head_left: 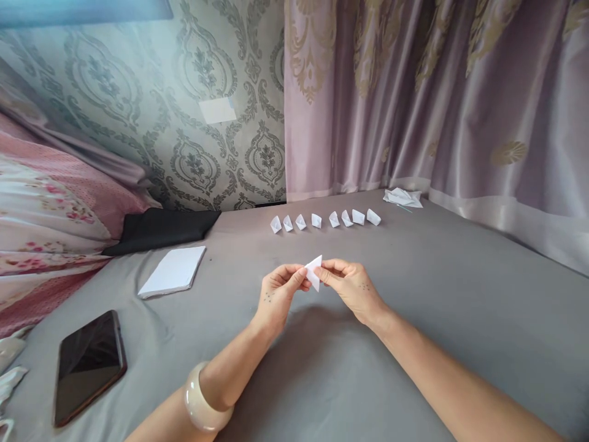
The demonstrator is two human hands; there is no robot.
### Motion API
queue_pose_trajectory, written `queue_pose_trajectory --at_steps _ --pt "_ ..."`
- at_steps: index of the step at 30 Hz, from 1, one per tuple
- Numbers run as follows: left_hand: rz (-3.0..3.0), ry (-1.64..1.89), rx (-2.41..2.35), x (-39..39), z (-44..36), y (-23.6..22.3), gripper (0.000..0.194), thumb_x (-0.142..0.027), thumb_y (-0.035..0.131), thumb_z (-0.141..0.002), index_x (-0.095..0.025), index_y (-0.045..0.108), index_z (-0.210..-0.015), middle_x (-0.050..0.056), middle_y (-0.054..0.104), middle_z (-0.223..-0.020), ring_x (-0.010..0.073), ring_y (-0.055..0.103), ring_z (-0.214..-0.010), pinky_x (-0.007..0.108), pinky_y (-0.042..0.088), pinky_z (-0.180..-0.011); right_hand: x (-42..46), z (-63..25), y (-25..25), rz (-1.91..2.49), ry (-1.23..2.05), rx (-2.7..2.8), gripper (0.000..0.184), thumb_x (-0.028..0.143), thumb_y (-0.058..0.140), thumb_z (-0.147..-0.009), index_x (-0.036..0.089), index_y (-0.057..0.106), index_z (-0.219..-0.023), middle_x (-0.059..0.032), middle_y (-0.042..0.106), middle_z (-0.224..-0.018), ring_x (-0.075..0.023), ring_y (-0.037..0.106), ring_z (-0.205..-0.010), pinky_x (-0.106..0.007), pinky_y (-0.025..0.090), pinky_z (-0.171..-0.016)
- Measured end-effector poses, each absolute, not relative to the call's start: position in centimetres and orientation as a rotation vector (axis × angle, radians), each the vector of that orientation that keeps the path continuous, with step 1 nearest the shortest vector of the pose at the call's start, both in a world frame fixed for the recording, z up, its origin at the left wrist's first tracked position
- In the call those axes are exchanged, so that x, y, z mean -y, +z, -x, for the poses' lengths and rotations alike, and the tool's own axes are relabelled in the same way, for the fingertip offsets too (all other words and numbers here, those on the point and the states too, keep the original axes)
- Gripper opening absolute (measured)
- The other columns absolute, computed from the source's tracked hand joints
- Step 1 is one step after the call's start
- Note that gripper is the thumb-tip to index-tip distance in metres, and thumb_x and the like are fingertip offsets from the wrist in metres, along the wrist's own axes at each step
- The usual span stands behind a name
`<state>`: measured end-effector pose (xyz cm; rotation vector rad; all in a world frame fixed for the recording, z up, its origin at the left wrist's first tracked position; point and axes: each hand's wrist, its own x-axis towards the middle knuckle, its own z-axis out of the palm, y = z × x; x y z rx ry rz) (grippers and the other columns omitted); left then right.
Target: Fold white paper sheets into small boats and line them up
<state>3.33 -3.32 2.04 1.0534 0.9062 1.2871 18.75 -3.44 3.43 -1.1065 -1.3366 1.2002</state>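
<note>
Between my two hands is a small folded piece of white paper (315,274), pointed at its top and bottom, held up above the grey sheet. My left hand (281,288) pinches its left side with thumb and fingers; a pale bangle circles that forearm. On the other side, my right hand (352,283) grips the paper's right edge, the thumb lying on its near face. The fingertips behind the paper are partly hidden. Beyond my hands stands a row of several small folded paper boats (316,221).
A stack of white paper (172,272) lies to the left, with a dark tablet (89,367) nearer. Loose white paper pieces (402,197) sit at the back right by the curtain (368,123). A black cloth (165,229) lies at the back left.
</note>
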Motion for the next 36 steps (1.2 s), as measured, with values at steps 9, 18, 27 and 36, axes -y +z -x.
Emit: queue_pose_trajectory --at_steps 9,18,27,36 --pt "-1.093 1.142 -0.876 3.7 -3.3 2.4 0.022 -0.033 0.074 -0.073 -0.014 0.071 -0.082 0.001 0.064 -0.066 0.0093 0.055 -0.061 0.023 0.044 -0.063 3.5 -19.6 4.5 1.152 1.227 1.378 0.018 0.035 0.069 -0.072 0.017 0.072 -0.070 -0.0023 0.070 -0.071 -0.0156 0.060 -0.071 -0.027 0.046 -0.069" --pt "-0.961 1.306 -1.008 3.1 -3.1 1.5 0.024 -0.037 0.076 -0.070 -0.015 0.073 -0.079 0.001 0.061 -0.066 0.0078 0.048 -0.063 0.021 0.037 -0.060 3.8 -18.8 3.5 1.198 0.747 1.497 0.015 0.033 0.062 -0.081 0.021 0.070 -0.079 -0.0014 0.067 -0.082 -0.0145 0.060 -0.074 -0.026 0.046 -0.069" --pt "-0.963 1.308 -0.968 2.8 -3.3 1.0 0.024 -0.037 0.077 -0.069 -0.016 0.074 -0.082 -0.001 0.055 -0.066 0.0068 0.043 -0.062 0.020 0.035 -0.058 3.4 -18.7 2.7 1.214 0.721 1.538 0.009 0.029 0.064 -0.078 0.021 0.065 -0.078 -0.0008 0.067 -0.078 -0.0142 0.059 -0.069 -0.026 0.045 -0.063" --pt "-0.973 1.300 -0.998 2.7 -3.2 0.5 0.026 -0.036 0.077 -0.069 -0.019 0.076 -0.088 0.001 0.062 -0.075 0.0070 0.045 -0.065 0.019 0.037 -0.059 3.8 -18.5 2.9 1.173 0.629 1.600 0.008 0.025 0.060 -0.083 0.022 0.067 -0.086 0.0001 0.064 -0.084 -0.0119 0.056 -0.069 -0.024 0.044 -0.065"
